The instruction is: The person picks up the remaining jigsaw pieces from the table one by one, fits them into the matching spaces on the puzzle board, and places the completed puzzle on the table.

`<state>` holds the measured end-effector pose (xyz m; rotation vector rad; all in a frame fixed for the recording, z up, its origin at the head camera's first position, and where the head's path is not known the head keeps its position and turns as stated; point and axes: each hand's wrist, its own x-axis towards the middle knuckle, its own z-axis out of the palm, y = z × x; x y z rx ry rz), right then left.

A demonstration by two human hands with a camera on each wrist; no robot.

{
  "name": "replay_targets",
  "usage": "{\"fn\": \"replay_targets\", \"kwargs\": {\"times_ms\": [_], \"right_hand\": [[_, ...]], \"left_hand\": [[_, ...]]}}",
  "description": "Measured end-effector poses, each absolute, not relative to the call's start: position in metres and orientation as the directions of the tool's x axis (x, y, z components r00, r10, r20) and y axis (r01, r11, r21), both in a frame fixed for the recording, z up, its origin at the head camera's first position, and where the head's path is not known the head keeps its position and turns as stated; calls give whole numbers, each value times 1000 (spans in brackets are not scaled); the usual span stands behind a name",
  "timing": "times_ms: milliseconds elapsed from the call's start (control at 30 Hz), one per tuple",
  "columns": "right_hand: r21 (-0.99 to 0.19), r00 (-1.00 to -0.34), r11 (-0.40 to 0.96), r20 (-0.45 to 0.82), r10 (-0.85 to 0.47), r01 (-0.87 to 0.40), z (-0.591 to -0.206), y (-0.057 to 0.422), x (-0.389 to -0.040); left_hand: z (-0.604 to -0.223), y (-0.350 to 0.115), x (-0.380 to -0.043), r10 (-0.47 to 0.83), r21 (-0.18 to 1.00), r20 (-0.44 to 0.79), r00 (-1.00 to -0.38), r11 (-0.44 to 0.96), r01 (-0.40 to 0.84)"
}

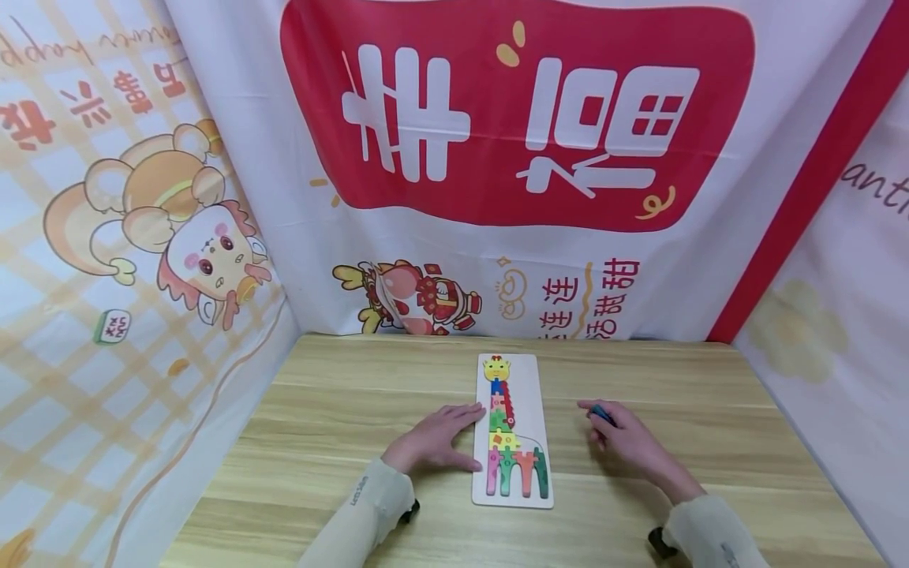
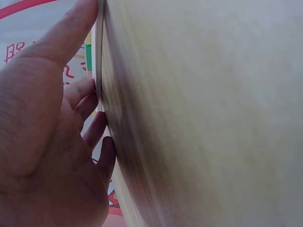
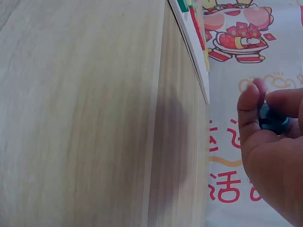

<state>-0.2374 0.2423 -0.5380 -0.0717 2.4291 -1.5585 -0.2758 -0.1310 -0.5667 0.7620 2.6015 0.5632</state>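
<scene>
A white giraffe puzzle board (image 1: 529,394) lies on the table, with colourful pieces forming the head, neck, part of the body and the legs. Right of the yellow body piece (image 1: 503,440), a bare patch shows a curved outline. My left hand (image 1: 442,438) rests at the board's left edge, its thumb and fingertips touching the rim. In the left wrist view, the fingers (image 2: 87,99) lie against that edge. To the right of the board, above the table, my right hand (image 1: 628,442) pinches a small dark blue-teal puzzle piece (image 3: 272,119), partly hidden by the fingers.
The wooden table (image 1: 341,394) extends on both sides of the board. A white cloth backdrop (image 1: 248,95) with red print stands along its back edge, and printed cloths hang at the left and right sides.
</scene>
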Motion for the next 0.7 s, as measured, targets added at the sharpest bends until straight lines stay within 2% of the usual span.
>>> {"fn": "replay_targets", "kwargs": {"times_ms": [233, 400, 700], "right_hand": [[-930, -982, 366, -90, -166, 23, -542, 244, -238], [-925, -990, 378, -18, -137, -35, -543, 246, -238], [-947, -987, 319, -6, -161, -47, -535, 242, -236]], "left_hand": [[-567, -131, -275, 573, 460, -225, -788, 775, 432], [-568, -131, -275, 569, 468, -226, -791, 776, 424], [-567, -131, -275, 570, 468, -221, -791, 774, 427]]}}
